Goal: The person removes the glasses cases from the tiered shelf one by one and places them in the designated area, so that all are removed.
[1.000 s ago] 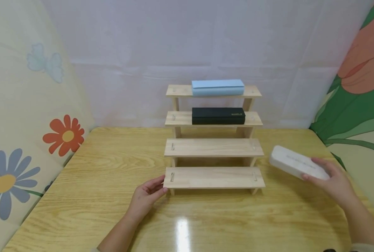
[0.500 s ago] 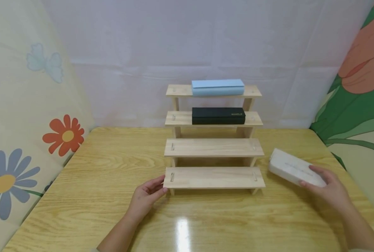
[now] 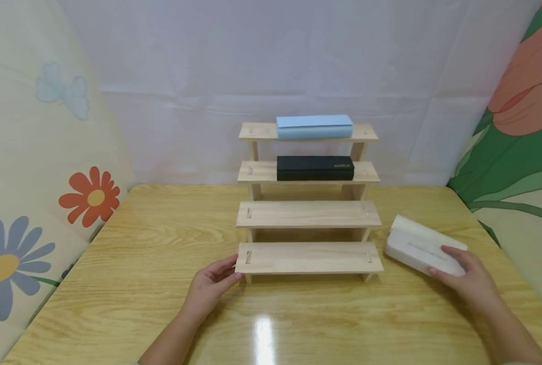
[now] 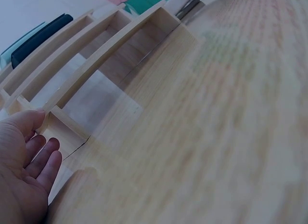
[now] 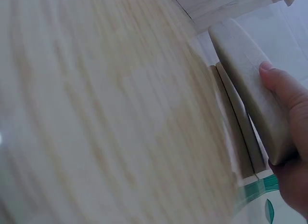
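Note:
A wooden stepped shelf (image 3: pixel 309 257) (image 4: pixel 96 65) with several tiers stands at the middle of the table. Its top tier carries a light blue box (image 3: pixel 314 125). The tier below holds a black box (image 3: pixel 315 168) (image 4: pixel 41 38), and the two lower tiers are bare. My left hand (image 3: pixel 225 274) (image 4: pixel 31 151) lies relaxed on the table, its fingertips against the left end of the bottom tier. To the right of the shelf, my right hand (image 3: pixel 455 266) (image 5: pixel 284 98) grips a long white box (image 3: pixel 417 246) (image 5: pixel 245 84) low at the table surface. I cannot tell whether the box touches the table.
The glossy wooden table (image 3: pixel 161 263) has bare room at the left and front. A pale wall runs behind the shelf. Flower-patterned panels (image 3: pixel 33 203) close in the left side, and a green and orange panel (image 3: pixel 517 126) the right.
My right hand has brought the white box down and slightly left, from above the table to the surface beside the shelf. The left hand has stayed put.

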### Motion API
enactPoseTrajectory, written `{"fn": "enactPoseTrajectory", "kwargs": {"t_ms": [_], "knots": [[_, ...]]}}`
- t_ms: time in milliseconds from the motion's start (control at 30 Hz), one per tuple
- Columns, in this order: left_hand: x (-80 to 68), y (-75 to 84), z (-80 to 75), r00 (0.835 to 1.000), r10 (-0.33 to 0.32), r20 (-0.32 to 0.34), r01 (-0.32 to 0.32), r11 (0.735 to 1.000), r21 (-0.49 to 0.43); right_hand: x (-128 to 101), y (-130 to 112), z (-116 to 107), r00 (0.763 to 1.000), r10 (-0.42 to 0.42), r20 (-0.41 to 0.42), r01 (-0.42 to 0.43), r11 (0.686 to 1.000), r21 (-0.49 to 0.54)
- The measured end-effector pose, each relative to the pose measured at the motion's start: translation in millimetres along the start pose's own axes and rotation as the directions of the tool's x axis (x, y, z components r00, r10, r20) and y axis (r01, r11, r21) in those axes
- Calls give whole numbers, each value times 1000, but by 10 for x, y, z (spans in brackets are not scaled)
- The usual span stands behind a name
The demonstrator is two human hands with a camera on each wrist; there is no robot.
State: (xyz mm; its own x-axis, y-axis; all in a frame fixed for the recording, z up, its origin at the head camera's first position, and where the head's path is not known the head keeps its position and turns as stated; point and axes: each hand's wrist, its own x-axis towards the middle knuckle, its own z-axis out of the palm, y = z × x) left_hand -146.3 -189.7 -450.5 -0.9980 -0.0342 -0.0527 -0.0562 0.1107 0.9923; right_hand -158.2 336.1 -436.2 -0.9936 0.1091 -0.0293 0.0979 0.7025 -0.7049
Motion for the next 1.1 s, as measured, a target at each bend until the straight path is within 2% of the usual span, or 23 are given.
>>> {"fn": "enactPoseTrajectory", "kwargs": {"t_ms": [233,400,500,700,1100], "knots": [[-1,29,2,1000,-5,1,5,1000,7,13,43,32,999,29,26,-30,1000,9],[-1,37,4,1000,-5,0,5,1000,0,-1,58,88,1000,-21,-20,22,999,26],[1,34,1,1000,0,6,0,1000,4,-10,73,112,997,-63,-46,62,998,-28],[4,18,2,1000,-7,7,7,1000,6,-14,103,110,993,-106,-45,98,984,-151],[-2,23,1,1000,-24,9,24,999,21,9,134,106,985,-160,-68,145,972,-184]]}}
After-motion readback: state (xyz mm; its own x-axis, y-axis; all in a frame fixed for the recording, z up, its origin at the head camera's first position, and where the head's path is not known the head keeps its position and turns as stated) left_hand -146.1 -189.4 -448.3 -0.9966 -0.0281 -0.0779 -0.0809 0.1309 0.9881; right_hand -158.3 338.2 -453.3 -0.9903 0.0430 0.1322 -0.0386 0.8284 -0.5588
